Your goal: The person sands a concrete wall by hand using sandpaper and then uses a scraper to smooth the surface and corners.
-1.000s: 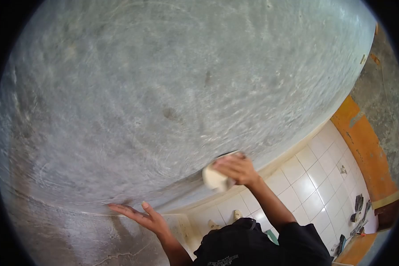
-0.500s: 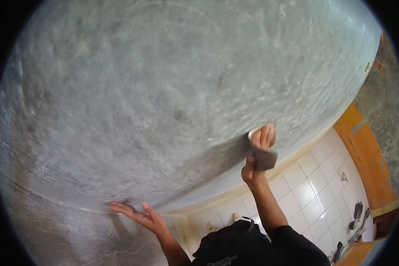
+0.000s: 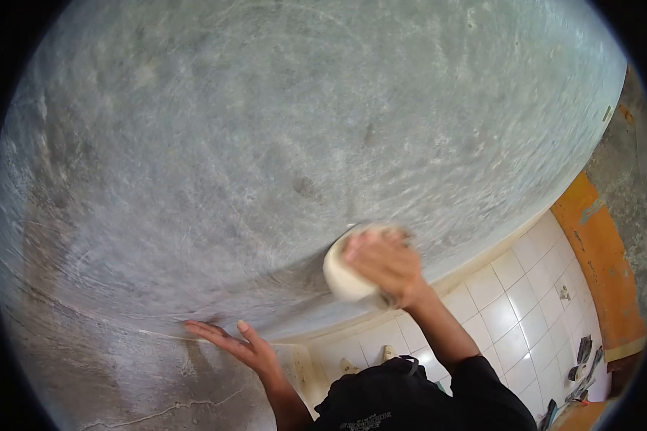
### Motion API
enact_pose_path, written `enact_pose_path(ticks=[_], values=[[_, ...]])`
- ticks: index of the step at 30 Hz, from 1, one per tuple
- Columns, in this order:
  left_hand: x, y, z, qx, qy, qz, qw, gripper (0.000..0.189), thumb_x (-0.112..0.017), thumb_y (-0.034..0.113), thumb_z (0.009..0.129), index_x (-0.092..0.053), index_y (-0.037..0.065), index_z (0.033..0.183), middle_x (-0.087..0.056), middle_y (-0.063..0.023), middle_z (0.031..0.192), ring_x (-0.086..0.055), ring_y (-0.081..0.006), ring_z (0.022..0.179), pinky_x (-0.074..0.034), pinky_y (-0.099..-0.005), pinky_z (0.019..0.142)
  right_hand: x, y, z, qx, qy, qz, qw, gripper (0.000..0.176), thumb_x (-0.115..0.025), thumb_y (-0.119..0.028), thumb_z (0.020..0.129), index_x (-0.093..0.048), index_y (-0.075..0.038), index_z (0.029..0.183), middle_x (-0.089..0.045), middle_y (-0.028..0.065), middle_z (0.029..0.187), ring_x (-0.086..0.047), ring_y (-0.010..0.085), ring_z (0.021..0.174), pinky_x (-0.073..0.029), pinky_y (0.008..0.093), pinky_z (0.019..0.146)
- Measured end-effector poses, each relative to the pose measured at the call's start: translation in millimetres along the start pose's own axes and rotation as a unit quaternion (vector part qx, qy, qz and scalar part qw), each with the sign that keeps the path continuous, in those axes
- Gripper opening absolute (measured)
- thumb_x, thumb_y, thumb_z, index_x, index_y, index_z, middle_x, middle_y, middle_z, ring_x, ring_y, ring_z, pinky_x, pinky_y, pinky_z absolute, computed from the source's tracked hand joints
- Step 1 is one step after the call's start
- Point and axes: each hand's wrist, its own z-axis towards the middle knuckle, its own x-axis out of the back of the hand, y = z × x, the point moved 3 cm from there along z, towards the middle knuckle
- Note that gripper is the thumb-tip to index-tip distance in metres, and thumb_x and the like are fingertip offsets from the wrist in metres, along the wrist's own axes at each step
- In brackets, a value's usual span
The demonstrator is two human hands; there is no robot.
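A large grey plastered wall (image 3: pixel 216 165) with cloudy, streaky marks fills most of the head view. My right hand (image 3: pixel 384 264) presses a pale-backed sheet of sandpaper (image 3: pixel 343 276) against its lower part. Motion blurs this hand, and the sheet's far side is hidden. Over at the lower left, my left hand (image 3: pixel 241 350) lies with fingers stretched out and thumb apart. Its fingertips rest by the corner where the grey wall meets a second wall, and it holds nothing.
White floor tiles (image 3: pixel 507 316) lie below, with my feet (image 3: pixel 349 366) on them. An orange-painted edge (image 3: pixel 600 258) borders the tiles at right. Dark tools or scraps (image 3: pixel 579 370) lie at lower right. A crack runs along the rough side wall (image 3: pixel 158 381).
My right hand has swept left and slightly down along the wall with the sandpaper, which now shows its pale face. The left hand stays by the corner.
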Motion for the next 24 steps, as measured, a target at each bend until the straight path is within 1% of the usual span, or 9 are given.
enact_pose_path(ticks=[1, 3, 6, 11, 13, 16, 19, 21, 24], values=[[-1, 2, 0, 0.004, 0.002, -0.003, 1.000, 0.084, -0.041, 0.047, 0.094, 0.009, 0.003, 0.146, 0.002, -0.0224, 0.152, -0.004, -0.0374, 0.141, -0.009, -0.0471, 0.114, -3, -7, -1, 0.022, -0.080, -0.040, 0.996, 0.040, -0.046, -0.036, 0.092, -0.064, -0.012, 0.118, -0.061, 0.0075, 0.121, -0.054, 0.0193, 0.119, -0.040, 0.0383, 0.102], [0, 1, 1, 0.007, 0.001, -0.008, 1.000, 0.083, -0.040, 0.047, 0.095, 0.009, 0.003, 0.146, 0.003, -0.0223, 0.152, -0.004, -0.0373, 0.141, -0.009, -0.0470, 0.114, -4, 10, -27, 0.033, -0.027, -0.080, 0.996, 0.039, -0.047, -0.029, 0.091, -0.061, -0.009, 0.120, -0.058, 0.0097, 0.126, -0.051, 0.0234, 0.122, -0.035, 0.0404, 0.106], [3, 2, -1, 0.017, -0.003, -0.009, 1.000, 0.078, -0.037, 0.043, 0.096, 0.008, 0.004, 0.146, 0.003, -0.0208, 0.153, -0.003, -0.0358, 0.141, -0.009, -0.0463, 0.114, 18, 27, -25, -0.103, 0.161, -0.107, 0.976, 0.040, -0.045, -0.025, 0.090, -0.059, -0.006, 0.122, -0.055, 0.0123, 0.129, -0.048, 0.0288, 0.125, -0.029, 0.0428, 0.109], [2, 7, 1, 0.007, -0.001, -0.015, 1.000, 0.080, -0.037, 0.045, 0.096, 0.009, 0.003, 0.146, 0.004, -0.0220, 0.152, -0.003, -0.0369, 0.141, -0.008, -0.0467, 0.114, 4, -4, 2, -0.007, -0.048, -0.079, 0.996, 0.051, -0.050, -0.043, 0.087, -0.059, -0.009, 0.124, -0.055, 0.0084, 0.130, -0.050, 0.0250, 0.123, -0.027, 0.0417, 0.109], [3, 2, 0, 0.005, -0.007, -0.012, 1.000, 0.074, -0.036, 0.041, 0.097, 0.007, 0.007, 0.147, 0.004, -0.0197, 0.153, -0.002, -0.0346, 0.142, -0.009, -0.0463, 0.114, 0, 7, -23, 0.028, -0.036, -0.102, 0.994, 0.044, -0.047, -0.034, 0.090, -0.060, -0.007, 0.122, -0.055, 0.0110, 0.130, -0.051, 0.0276, 0.121, -0.029, 0.0433, 0.108], [4, -3, -1, 0.011, -0.009, -0.005, 1.000, 0.072, -0.035, 0.040, 0.098, 0.007, 0.008, 0.147, 0.004, -0.0186, 0.153, -0.002, -0.0336, 0.142, -0.009, -0.0465, 0.114, 22, 22, -17, -0.134, 0.188, -0.124, 0.965, 0.040, -0.044, -0.026, 0.091, -0.060, -0.004, 0.119, -0.055, 0.0147, 0.128, -0.050, 0.0298, 0.123, -0.031, 0.0452, 0.107], [4, 0, -2, 0.019, -0.010, 0.004, 1.000, 0.072, -0.035, 0.041, 0.098, 0.007, 0.009, 0.147, 0.004, -0.0185, 0.154, -0.001, -0.0337, 0.142, -0.009, -0.0468, 0.114, 16, 10, 0, -0.065, 0.089, -0.050, 0.993, 0.041, -0.044, -0.028, 0.091, -0.060, -0.005, 0.121, -0.056, 0.0148, 0.127, -0.048, 0.0296, 0.125, -0.030, 0.0448, 0.108], [1, 2, 0, 0.020, -0.007, -0.003, 1.000, 0.076, -0.036, 0.044, 0.097, 0.008, 0.007, 0.147, 0.004, -0.0197, 0.153, -0.001, -0.0347, 0.142, -0.009, -0.0470, 0.114, 3, -11, 3, -0.030, -0.045, 0.015, 0.998, 0.055, -0.038, -0.052, 0.092, -0.064, -0.011, 0.117, -0.061, 0.0047, 0.123, -0.052, 0.0243, 0.121, -0.033, 0.0411, 0.106], [3, -2, 0, 0.016, -0.004, -0.012, 1.000, 0.079, -0.037, 0.046, 0.096, 0.008, 0.005, 0.146, 0.004, -0.0210, 0.153, -0.002, -0.0358, 0.142, -0.008, -0.0472, 0.114, -2, 10, -35, -0.020, 0.001, -0.060, 0.998, 0.049, -0.038, -0.043, 0.093, -0.063, -0.008, 0.118, -0.059, 0.0115, 0.124, -0.052, 0.0276, 0.120, -0.033, 0.0414, 0.106]])
